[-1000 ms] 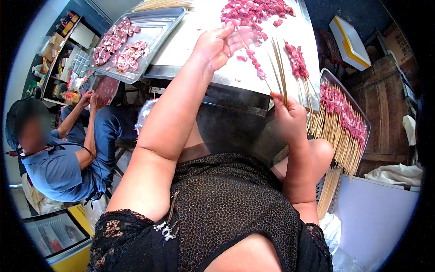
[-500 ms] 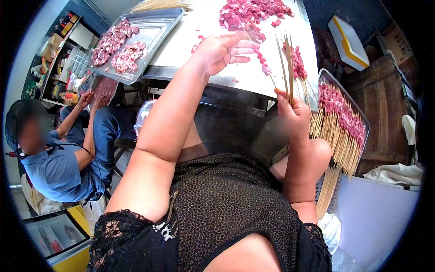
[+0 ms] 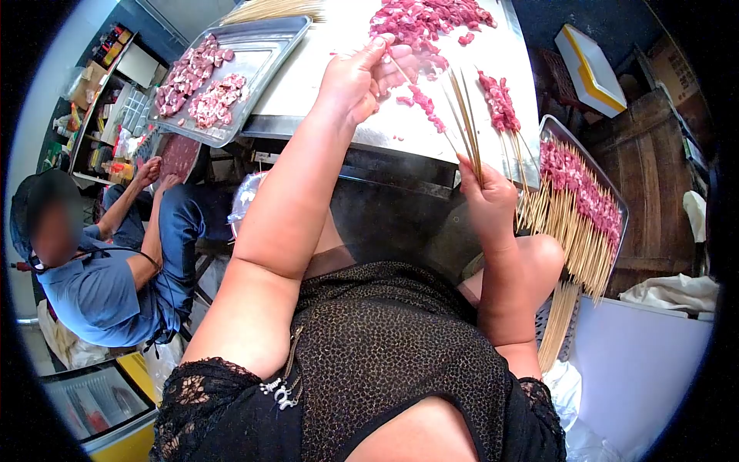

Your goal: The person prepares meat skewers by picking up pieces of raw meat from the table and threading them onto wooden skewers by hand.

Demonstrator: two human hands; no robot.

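Observation:
My left hand (image 3: 362,75) is over the white table, thumb and forefinger pinched at the upper tip of a wooden skewer. A small red bit of meat (image 3: 389,51) shows at that pinch. Several meat pieces (image 3: 426,108) are threaded along the skewer's lower half. Its bottom end runs to my right hand (image 3: 490,199), which is closed around it and a bundle of bare skewers (image 3: 468,127) pointing up. Past my left fingers lies a heap of cut meat (image 3: 431,23). Finished meat skewers (image 3: 499,104) rest on the table to the right of the bundle.
A metal tray (image 3: 269,58) with two piles of meat stands at the table's left. On the right, another tray (image 3: 622,202) holds many loaded skewers. Loose skewers (image 3: 558,327) lie below it. A seated person (image 3: 108,285) in blue works at the left.
My left hand has gone from spread fingers near the skewer to a pinch at its tip, further up and left. My right hand has shifted slightly left and down, tilting the bundle left.

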